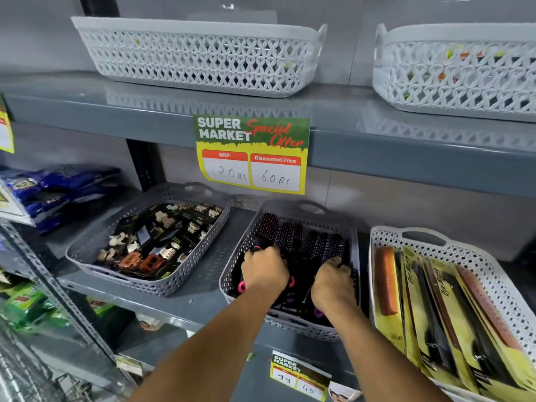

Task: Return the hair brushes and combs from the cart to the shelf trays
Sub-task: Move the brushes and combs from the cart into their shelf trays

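upper shelf [377, 146] low over trays

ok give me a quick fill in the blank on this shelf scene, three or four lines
1. Both hands, left hand and right hand, are inside the ____ tray of the lower shelf's three.
2. That grey tray holds hair ____.
3. The price sign gives a discounted price of ____ Rs.
4. The packaged combs lie in the ____ tray on the right.

Missing words: middle; brushes; 60; white

Black round brushes [301, 242] heaped in grey tray [355, 256] – bristles rearward
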